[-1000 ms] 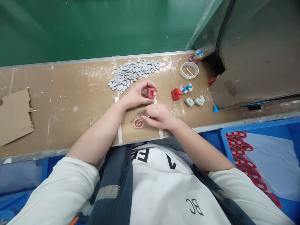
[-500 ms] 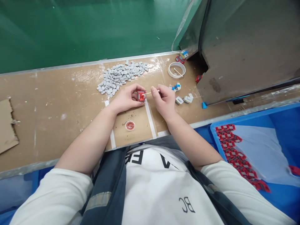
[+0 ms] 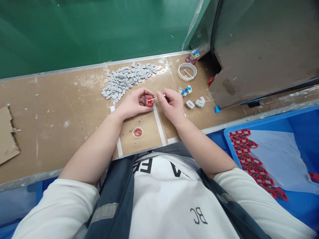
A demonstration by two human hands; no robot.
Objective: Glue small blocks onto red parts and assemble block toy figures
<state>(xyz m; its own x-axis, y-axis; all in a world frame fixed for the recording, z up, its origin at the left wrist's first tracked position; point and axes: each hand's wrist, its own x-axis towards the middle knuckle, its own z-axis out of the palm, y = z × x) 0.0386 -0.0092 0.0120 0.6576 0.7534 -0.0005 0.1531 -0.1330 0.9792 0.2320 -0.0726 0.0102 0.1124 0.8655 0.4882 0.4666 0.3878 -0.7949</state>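
Observation:
Between the thumb and fingers of my left hand (image 3: 133, 105) is a small red and grey plastic part (image 3: 149, 101), its hollow red face turned up. My right hand (image 3: 172, 106) pinches a thin cotton swab (image 3: 156, 98), whose tip reaches into the red face. Nearer my body, a small round dish (image 3: 137, 132) of reddish liquid stands on the table. A heap of small grey plastic pieces (image 3: 128, 78) lies beyond my left hand. To the right of my right hand are several white and grey pieces (image 3: 189, 104), some with blue on them.
A roll of white tape (image 3: 186, 71) lies at the back right with a swab inside its ring. Beside it rises a large dark panel (image 3: 261, 49). A blue bin (image 3: 296, 116) at the right holds rows of red parts (image 3: 249, 159). Torn cardboard (image 3: 8, 136) lies far left.
The swab tip has shifted slightly within the red face of the part, and the part has tilted a little. Both hands keep their grips; the whole view has moved slightly.

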